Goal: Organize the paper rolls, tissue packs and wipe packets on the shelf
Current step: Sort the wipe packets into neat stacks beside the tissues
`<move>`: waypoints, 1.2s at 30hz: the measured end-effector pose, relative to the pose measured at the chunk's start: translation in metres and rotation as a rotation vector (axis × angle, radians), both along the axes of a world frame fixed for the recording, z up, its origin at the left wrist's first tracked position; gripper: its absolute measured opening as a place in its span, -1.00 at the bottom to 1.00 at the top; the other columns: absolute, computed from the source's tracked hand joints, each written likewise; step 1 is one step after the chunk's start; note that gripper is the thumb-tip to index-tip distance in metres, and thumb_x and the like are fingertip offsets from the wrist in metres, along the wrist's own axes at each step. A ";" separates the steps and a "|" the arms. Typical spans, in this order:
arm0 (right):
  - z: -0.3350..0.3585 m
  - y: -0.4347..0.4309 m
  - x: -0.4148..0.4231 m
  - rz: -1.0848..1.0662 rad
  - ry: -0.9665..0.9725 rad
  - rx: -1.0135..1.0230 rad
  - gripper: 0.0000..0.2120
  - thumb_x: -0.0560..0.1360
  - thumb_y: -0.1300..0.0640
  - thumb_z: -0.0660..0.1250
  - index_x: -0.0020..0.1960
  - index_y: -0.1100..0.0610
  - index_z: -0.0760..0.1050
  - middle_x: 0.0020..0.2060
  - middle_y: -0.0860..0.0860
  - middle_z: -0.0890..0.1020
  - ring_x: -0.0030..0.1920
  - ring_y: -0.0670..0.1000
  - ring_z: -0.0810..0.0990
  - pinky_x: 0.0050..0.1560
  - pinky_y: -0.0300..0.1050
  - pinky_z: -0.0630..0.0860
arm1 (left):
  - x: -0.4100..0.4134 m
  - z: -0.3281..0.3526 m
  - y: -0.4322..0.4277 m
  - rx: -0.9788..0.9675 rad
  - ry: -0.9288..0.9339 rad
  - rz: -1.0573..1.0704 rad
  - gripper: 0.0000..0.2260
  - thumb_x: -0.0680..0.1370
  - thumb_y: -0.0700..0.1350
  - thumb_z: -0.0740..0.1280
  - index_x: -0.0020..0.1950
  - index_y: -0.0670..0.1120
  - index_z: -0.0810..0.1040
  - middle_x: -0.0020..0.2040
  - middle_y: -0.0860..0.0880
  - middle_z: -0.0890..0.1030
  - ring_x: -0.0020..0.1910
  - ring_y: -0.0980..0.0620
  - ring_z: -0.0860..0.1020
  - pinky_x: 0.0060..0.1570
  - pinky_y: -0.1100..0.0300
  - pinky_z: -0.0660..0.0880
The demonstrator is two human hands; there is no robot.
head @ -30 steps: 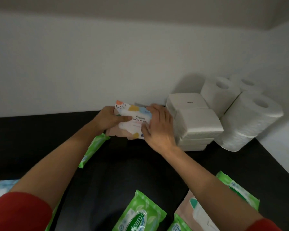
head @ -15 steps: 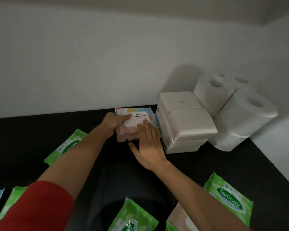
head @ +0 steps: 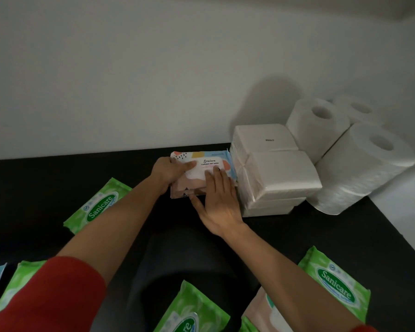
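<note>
Rolls (head: 369, 161) and tissue packs (head: 280, 171) stacked just right of right hand (head: 219, 202), looks done. Pastel wipe packet (head: 209, 161) on small pile, touching tissue packs. Left hand (head: 170, 172) grips its left end, thumb on top. Right hand flat, fingers straight, pressing near edge. Green packets (head: 97, 207) loose on shelf (head: 46, 188), left of hands and back toward elbows (bulk of sorting left, I'd judge). None between hands and pile.

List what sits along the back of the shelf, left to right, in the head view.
Green wipe packet → patterned wipe packet held under both hands → stack of tissue packs → paper rolls in the corner.
</note>
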State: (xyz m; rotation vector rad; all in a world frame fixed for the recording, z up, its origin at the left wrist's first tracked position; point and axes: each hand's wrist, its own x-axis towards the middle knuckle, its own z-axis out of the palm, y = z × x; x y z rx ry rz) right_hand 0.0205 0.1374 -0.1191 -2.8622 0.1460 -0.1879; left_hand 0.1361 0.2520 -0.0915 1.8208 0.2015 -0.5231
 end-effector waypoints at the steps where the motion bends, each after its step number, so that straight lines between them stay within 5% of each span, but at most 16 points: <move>1: 0.000 0.000 0.000 -0.003 0.012 -0.012 -0.25 0.57 -0.24 0.04 0.56 0.15 -0.14 0.55 0.11 -0.11 0.54 0.09 -0.18 0.46 0.00 -0.28 | 0.000 0.000 0.002 0.030 -0.022 0.007 -0.45 0.43 0.00 0.47 0.33 -0.19 0.43 0.21 -0.17 0.55 0.13 -0.09 0.56 0.13 -0.01 0.53; 9: -0.001 0.001 0.005 -0.027 0.058 -0.050 -0.28 0.57 -0.27 -0.01 0.56 0.09 -0.13 0.56 0.08 -0.12 0.54 0.10 -0.19 0.49 0.11 -0.23 | 0.000 -0.006 0.023 -0.014 -0.060 0.100 -0.48 0.46 -0.12 0.44 0.38 -0.12 0.38 0.26 -0.15 0.52 0.06 -0.02 0.59 0.07 0.03 0.58; 24: 0.002 0.001 0.002 -0.009 0.119 -0.105 -0.26 0.56 -0.29 -0.04 0.56 0.11 -0.18 0.55 0.09 -0.14 0.54 0.13 -0.17 0.50 0.16 -0.18 | -0.008 -0.009 0.026 0.096 -0.155 0.127 -0.53 0.43 -0.02 0.48 0.27 -0.12 0.46 0.16 -0.13 0.58 0.03 -0.01 0.60 0.10 -0.01 0.56; 32: 0.016 0.014 -0.002 -0.013 0.097 -0.092 -0.26 0.57 -0.26 0.04 0.56 0.09 -0.15 0.55 0.09 -0.15 0.54 0.13 -0.21 0.49 0.14 -0.26 | -0.034 0.002 0.059 0.060 -0.190 0.180 -0.53 0.44 -0.04 0.46 0.29 -0.11 0.44 0.08 -0.08 0.58 -0.13 0.06 0.58 -0.06 0.17 0.56; 36: 0.032 0.031 -0.015 0.031 -0.006 -0.030 -0.31 0.55 -0.19 0.16 0.53 0.12 0.02 0.54 0.13 0.00 0.54 0.16 -0.09 0.52 0.16 -0.11 | -0.053 0.006 0.085 0.141 -0.268 0.145 -0.56 0.44 -0.02 0.46 0.26 -0.09 0.45 0.07 0.00 0.57 -0.15 0.16 0.54 -0.17 0.29 0.49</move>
